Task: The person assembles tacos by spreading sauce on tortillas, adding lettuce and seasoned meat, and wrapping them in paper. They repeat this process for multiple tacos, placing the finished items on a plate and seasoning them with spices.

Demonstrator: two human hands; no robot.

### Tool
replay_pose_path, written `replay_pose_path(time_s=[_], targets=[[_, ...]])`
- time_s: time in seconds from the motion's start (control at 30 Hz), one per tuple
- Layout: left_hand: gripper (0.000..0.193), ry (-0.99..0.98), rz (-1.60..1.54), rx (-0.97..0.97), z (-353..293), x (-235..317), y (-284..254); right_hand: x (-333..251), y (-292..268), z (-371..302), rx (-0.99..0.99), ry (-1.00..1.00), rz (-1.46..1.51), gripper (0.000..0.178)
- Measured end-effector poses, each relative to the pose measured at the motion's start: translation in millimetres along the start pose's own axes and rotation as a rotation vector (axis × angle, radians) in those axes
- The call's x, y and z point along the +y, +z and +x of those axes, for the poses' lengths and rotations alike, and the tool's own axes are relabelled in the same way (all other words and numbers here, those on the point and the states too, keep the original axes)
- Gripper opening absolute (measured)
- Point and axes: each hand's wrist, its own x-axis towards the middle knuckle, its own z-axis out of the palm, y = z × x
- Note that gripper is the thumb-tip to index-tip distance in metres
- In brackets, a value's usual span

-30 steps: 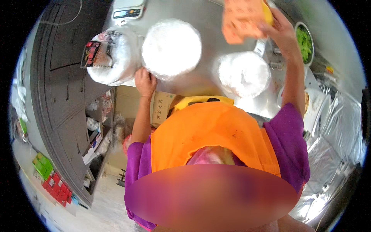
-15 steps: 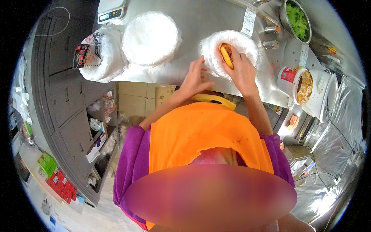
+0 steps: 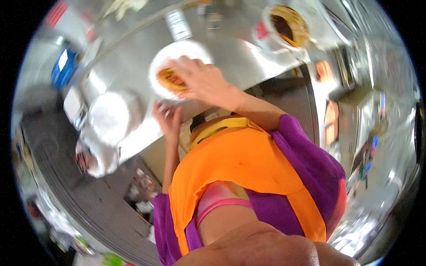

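Crowding the plate: stacked lids, sauce tub, label card.

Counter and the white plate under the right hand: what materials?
Counter: looks like stainless steel, brushed grey with bright glare streaks. White plate: matte white, thin rim, probably foam or paper; motion blur leaves it open. Right hand rests on the food there.

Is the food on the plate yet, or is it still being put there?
Done: the orange-yellow food already lies on the white plate on the steel counter. In hand: the right hand rests on the food, fingers spread over it, while the left hand touches the counter edge just below the plate. Left: the right hand has not let go. The picture is blurred, so finer detail is unclear.
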Motion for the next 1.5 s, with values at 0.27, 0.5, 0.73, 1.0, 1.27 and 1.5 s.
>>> replay_pose_path(time_s=[0.27,0.5,0.73,1.0,1.27,1.5], targets=[[0.062,-0.092,0.163,0.068,-100,-93,16,240,-82,-209,0.124,0.513,0.37,0.039],[0.044,-0.01,0.184,-0.264,-114,-51,151,517,-102,-378,0.014,0.641,-0.432,0.067],[0.038,0.066,0.345,-0.354,-113,2,210,548,-141,-371,-0.469,0.712,-0.335,0.075],[0.061,0.363,0.59,-0.569,-88,93,305,433,-135,-364,0.017,0.822,0.311,0.056],[0.12,0.765,0.887,-0.544,-33,135,340,250,-85,-210,0.173,0.602,0.805,0.056],[0.111,0.668,0.355,-0.552,1,117,300,242,-115,-186,-0.051,0.395,1.069,0.033]])
